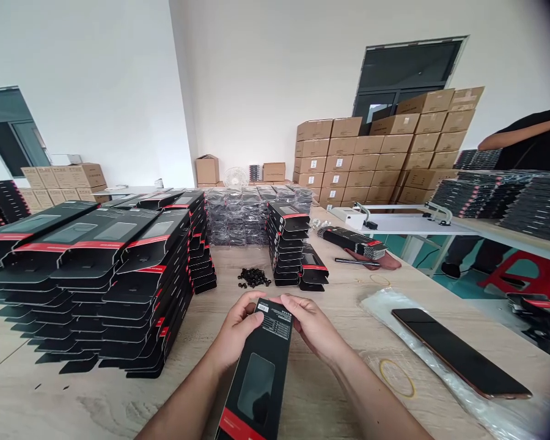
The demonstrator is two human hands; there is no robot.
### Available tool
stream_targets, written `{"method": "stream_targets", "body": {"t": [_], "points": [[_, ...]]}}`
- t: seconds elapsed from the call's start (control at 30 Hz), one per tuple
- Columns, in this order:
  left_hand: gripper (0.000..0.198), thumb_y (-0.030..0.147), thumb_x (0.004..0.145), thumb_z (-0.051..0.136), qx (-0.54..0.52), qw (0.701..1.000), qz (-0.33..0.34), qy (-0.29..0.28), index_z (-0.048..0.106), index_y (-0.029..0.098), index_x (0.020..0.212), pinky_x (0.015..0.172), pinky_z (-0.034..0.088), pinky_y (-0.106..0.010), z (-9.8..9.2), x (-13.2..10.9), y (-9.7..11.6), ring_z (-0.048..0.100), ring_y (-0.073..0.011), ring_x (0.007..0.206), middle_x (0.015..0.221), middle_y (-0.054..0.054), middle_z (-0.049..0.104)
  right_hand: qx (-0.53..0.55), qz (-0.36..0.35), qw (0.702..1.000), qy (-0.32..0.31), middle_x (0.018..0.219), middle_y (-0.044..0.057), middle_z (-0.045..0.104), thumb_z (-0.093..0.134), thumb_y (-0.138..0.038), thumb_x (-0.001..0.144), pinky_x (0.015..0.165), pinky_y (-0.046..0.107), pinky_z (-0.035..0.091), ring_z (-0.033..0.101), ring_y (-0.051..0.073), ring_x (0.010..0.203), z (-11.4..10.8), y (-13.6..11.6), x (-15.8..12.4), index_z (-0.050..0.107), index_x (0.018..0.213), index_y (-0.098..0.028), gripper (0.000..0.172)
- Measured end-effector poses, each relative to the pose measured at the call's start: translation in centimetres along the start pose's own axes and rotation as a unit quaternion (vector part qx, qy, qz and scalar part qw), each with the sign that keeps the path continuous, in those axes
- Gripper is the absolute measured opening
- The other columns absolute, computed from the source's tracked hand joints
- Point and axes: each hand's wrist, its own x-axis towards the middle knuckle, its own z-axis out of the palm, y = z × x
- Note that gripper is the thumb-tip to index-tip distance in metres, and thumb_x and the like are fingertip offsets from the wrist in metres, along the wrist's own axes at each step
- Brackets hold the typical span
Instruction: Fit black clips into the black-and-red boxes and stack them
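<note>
- Both hands are up at the far end of the box (262, 373). It lies lengthwise on the table (321, 397) straight in front of the person, window side up, red stripe at the near end.
- Left hand (236, 333): fingers curled round the left corner of that far end, thumb on top beside the white label. It's gripping the box.
- Right hand (314, 327): fingers pinched on the right corner, thumb on the top edge. It's gripping too.
- The work in hand looks like the end flap. I'd judge it goes best with both thumbs pressing evenly, so the card bends along its crease and not across the printed panel.
- Hold the body square as well: a twist could skew the sleeve, and then the flap would not seat.
- Close on the left are big fanned stacks of blanks (119, 275). Elbow room is tight on that side, so the left forearm wants to stay tucked in.
- Just beyond the hands is a little heap of black bits (253, 278), with a stack (288, 244) of red-striped boxes behind it.
- On the right a dark slab (458, 354) lies on a clear bag (385, 311), with a rubber band (396, 377) near the right forearm.
- At the far right a co-worker's arm (522, 135) shows at another bench, with cartons (380, 159) piled against the wall.
</note>
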Motion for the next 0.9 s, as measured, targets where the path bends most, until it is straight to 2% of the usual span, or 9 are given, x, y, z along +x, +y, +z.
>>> {"method": "stream_targets", "body": {"t": [0.2, 0.37, 0.43, 0.5, 0.57, 0.63, 0.7, 0.8, 0.9], "points": [[0.037, 0.037, 0.078, 0.064, 0.021, 0.998, 0.045, 0.048, 0.055, 0.02, 0.11, 0.07, 0.044, -0.027, -0.2, 0.2, -0.1, 0.056, -0.0157, 0.076, 0.089, -0.003, 0.063, -0.088, -0.059, 0.994, -0.029, 0.127, 0.006, 0.059, 0.051, -0.051, 0.087, 0.103, 0.042, 0.036, 0.052, 0.025, 0.117, 1.0, -0.2, -0.4, 0.064, 0.118, -0.026, 0.041], [0.035, 0.042, 0.08, 0.061, 0.114, 0.956, 0.131, 0.236, 0.05, 0.022, 0.106, 0.082, 0.046, -0.03, -0.8, 1.5, -0.5, 0.058, -0.0178, 0.091, 0.102, -0.005, 0.06, -0.225, -0.092, 0.969, 0.049, 0.139, 0.007, 0.046, 0.054, -0.048, 0.084, 0.095, 0.04, 0.045, 0.051, 0.023, 0.117, 1.4, 0.6, -0.7, 0.033, 0.143, -0.031, 0.065], [0.035, 0.043, 0.079, 0.061, 0.118, 0.936, 0.141, 0.301, 0.047, 0.023, 0.104, 0.08, 0.047, -0.03, -1.5, 1.9, -0.6, 0.059, -0.0164, 0.087, 0.102, -0.004, 0.058, -0.339, -0.121, 0.932, 0.049, 0.141, 0.007, 0.041, 0.063, -0.045, 0.077, 0.097, 0.042, 0.043, 0.048, 0.026, 0.12, 1.5, 0.8, -0.9, 0.03, 0.144, -0.031, 0.076], [0.036, 0.043, 0.078, 0.063, 0.115, 0.922, 0.139, 0.342, 0.045, 0.022, 0.102, 0.079, 0.049, -0.03, -2.3, 2.1, -0.6, 0.059, -0.0159, 0.085, 0.101, -0.004, 0.056, -0.457, -0.159, 0.874, 0.044, 0.145, 0.006, 0.036, 0.072, -0.037, 0.067, 0.104, 0.046, 0.036, 0.04, 0.03, 0.127, 1.7, 1.1, -1.1, 0.033, 0.143, -0.032, 0.086], [0.037, 0.043, 0.078, 0.063, 0.111, 0.916, 0.135, 0.362, 0.044, 0.022, 0.101, 0.077, 0.05, -0.03, -2.8, 2.1, -0.4, 0.059, -0.0169, 0.088, 0.102, -0.005, 0.055, -0.54, -0.189, 0.819, 0.044, 0.146, 0.006, 0.036, 0.072, -0.025, 0.063, 0.107, 0.047, 0.032, 0.037, 0.032, 0.129, 2.0, 1.2, -1.1, 0.037, 0.141, -0.033, 0.086], [0.036, 0.046, 0.082, 0.057, 0.089, 0.923, 0.139, 0.348, 0.043, 0.023, 0.105, 0.075, 0.051, -0.031, -2.9, 1.9, -0.2, 0.06, -0.0182, 0.091, 0.111, -0.007, 0.054, -0.574, -0.221, 0.786, 0.064, 0.144, 0.007, 0.037, 0.065, -0.017, 0.064, 0.106, 0.045, 0.034, 0.039, 0.031, 0.128, 2.2, 1.0, -1.2, 0.039, 0.14, -0.031, 0.081], [0.038, 0.048, 0.088, 0.046, 0.068, 0.934, 0.15, 0.317, 0.038, 0.026, 0.117, 0.076, 0.052, -0.033, -2.7, 1.7, -0.4, 0.06, -0.0196, 0.097, 0.128, -0.01, 0.046, -0.563, -0.27, 0.772, 0.119, 0.143, 0.008, 0.037, 0.06, -0.015, 0.067, 0.106, 0.042, 0.035, 0.04, 0.03, 0.128, 1.9, 0.1, -1.4, 0.038, 0.141, -0.029, 0.078], [0.044, 0.046, 0.09, 0.041, 0.134, 0.941, 0.132, 0.282, 0.032, 0.028, 0.13, 0.086, 0.049, -0.036, -2.2, 1.5, -1.5, 0.054, -0.0225, 0.113, 0.142, -0.011, 0.035, -0.485, -0.347, 0.751, 0.284, 0.143, 0.01, 0.036, 0.06, -0.025, 0.073, 0.107, 0.042, 0.033, 0.038, 0.03, 0.129, -0.1, -1.9, -1.6, 0.033, 0.142, -0.024, 0.074], [0.049, 0.039, 0.086, 0.052, 0.27, 0.934, 0.063, 0.225, 0.038, 0.023, 0.13, 0.096, 0.042, -0.04, -2.1, 1.6, -3.1, 0.047, -0.0249, 0.122, 0.136, -0.013, 0.043, -0.401, -0.317, 0.73, 0.454, 0.138, 0.012, 0.043, 0.059, -0.037, 0.076, 0.104, 0.043, 0.035, 0.043, 0.03, 0.125, -3.9, -3.9, -1.1, 0.037, 0.14, -0.02, 0.07]]}}
